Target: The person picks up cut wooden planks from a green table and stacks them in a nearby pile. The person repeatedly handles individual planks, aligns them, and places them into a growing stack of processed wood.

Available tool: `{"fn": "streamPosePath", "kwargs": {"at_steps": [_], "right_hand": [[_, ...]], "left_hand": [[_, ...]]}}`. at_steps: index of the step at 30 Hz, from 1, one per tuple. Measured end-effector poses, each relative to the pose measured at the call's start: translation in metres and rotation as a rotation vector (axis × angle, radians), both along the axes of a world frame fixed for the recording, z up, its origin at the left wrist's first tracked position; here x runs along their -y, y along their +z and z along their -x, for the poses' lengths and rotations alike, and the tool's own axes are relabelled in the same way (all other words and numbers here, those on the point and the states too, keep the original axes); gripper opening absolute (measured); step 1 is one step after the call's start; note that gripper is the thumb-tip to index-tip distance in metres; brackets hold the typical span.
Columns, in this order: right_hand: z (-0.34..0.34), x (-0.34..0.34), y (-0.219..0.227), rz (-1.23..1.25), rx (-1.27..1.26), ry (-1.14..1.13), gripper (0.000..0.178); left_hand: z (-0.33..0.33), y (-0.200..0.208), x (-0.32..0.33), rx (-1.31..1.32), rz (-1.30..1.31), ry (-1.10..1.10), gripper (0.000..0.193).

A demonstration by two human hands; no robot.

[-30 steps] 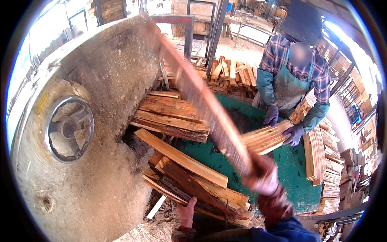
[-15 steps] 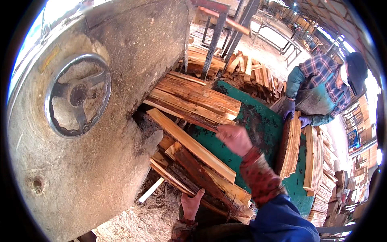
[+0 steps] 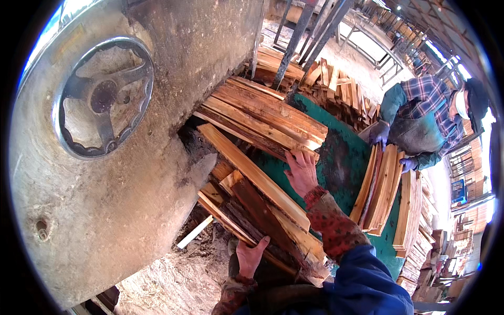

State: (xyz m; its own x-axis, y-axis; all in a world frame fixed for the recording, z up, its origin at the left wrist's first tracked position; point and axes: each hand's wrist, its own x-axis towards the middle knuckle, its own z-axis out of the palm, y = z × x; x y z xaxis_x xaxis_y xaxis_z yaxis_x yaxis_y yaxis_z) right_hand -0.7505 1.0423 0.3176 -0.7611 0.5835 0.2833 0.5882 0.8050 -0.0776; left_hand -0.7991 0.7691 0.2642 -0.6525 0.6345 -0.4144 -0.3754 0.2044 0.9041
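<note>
My right hand (image 3: 301, 173) reaches over a green metal table (image 3: 344, 163), its fingers spread against the near end of a row of rough boards (image 3: 268, 113). Those boards lie side by side, their far ends beside the machine. Nearer me, my left hand (image 3: 251, 258) grips the edge of a bark-edged board (image 3: 231, 223), thumb on top; its other fingers are partly hidden. That board is the outermost of a leaning pile, with a dark bark-covered slab (image 3: 265, 218) in it. A long pale board (image 3: 254, 176) lies between my two hands, touched by neither.
At left stands a worn machine panel (image 3: 173, 173) with a metal handwheel (image 3: 105, 97). Across the table a co-worker (image 3: 420, 121) in gloves holds several upright boards (image 3: 382, 189). Stacked boards (image 3: 407, 210) stand at right; sawdust (image 3: 163, 283) covers the floor.
My right hand has come to the board ends and its fingers have spread. My left hand keeps its grip. The co-worker's boards have fanned apart to the left. The whole view has shifted slightly.
</note>
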Motion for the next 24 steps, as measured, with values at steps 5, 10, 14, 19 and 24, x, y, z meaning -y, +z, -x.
{"fn": "streamPosePath", "kwargs": {"at_steps": [5, 10, 14, 19, 24], "right_hand": [[0.004, -0.011, -0.006, 0.037, 0.006, -0.045, 0.053], [-0.008, -0.021, 0.001, 0.167, -0.053, -0.063, 0.038], [-0.046, -0.024, 0.008, 0.425, -0.225, -0.12, 0.032], [-0.085, -0.008, 0.02, 0.679, -0.306, -0.163, 0.031], [-0.121, -0.006, -0.013, 1.024, -0.333, -0.271, 0.034]], "left_hand": [[0.0, -0.003, 0.001, -0.023, 0.033, -0.027, 0.043], [-0.001, -0.001, -0.001, -0.013, 0.026, -0.008, 0.041], [-0.001, -0.002, 0.0, -0.001, 0.045, -0.021, 0.041], [-0.004, -0.003, -0.002, -0.024, -0.025, 0.008, 0.043], [-0.007, -0.002, -0.004, -0.007, -0.044, 0.011, 0.044]]}}
